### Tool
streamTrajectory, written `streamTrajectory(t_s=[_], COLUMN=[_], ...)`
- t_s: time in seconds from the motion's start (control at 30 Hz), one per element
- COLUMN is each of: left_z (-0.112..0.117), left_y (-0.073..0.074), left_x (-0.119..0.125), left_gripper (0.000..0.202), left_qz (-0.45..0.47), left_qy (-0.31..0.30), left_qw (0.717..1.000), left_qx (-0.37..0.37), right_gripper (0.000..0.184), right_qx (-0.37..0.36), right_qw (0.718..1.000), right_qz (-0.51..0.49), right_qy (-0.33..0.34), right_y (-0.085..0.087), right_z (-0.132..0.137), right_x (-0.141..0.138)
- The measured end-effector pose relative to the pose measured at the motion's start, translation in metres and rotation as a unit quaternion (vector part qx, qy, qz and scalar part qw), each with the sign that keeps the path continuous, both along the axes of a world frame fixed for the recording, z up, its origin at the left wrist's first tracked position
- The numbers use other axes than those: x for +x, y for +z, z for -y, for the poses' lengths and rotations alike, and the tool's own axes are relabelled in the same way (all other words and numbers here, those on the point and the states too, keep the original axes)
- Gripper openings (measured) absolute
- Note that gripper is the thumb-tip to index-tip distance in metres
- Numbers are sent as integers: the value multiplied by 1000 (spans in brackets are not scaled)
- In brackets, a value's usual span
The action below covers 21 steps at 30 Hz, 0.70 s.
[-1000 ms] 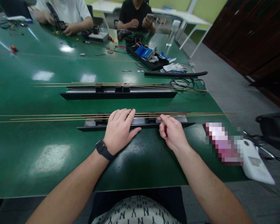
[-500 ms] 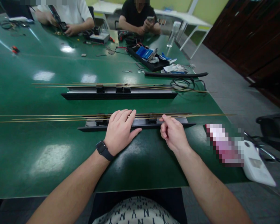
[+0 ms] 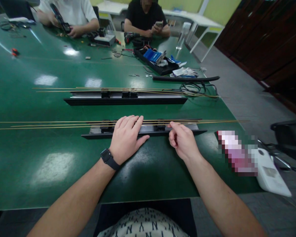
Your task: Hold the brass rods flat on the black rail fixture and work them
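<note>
A long black rail with dark clips lies across the green table in front of me. Several thin brass rods run along its top and stick out far to the left and right. My left hand, a dark watch on the wrist, lies flat on the middle of the rail with its fingers stretched over the rods. My right hand is curled, thumb and forefinger pinched on one of the brass rods near the rail's right part.
A second black rail with brass rods lies farther back. Beyond it are a black tray of blue parts, a black strip and cables. Two people sit at the far side. A white device lies at the right table edge.
None of note: both hands keep their places on the rail; the right hand's pinch shifts only slightly.
</note>
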<state>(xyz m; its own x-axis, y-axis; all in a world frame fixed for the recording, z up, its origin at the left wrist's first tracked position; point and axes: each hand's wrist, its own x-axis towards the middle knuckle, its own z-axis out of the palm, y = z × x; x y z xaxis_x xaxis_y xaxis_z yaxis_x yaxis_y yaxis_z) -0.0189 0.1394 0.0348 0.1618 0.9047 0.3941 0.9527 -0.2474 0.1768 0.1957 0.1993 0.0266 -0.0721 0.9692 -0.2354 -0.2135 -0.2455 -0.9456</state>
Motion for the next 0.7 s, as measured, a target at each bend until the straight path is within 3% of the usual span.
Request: streamTrajectory(t_s=[0.7], left_z=[0], left_y=[0], left_x=[-1], left_gripper=[60], left_qz=[0], left_qy=[0], left_qw=[1000], left_qx=[1], right_gripper=[27], right_qx=[-4], right_qw=[1000], right_qz=[0], right_qy=[-31], right_y=[-1], right_z=[0], right_x=[-1])
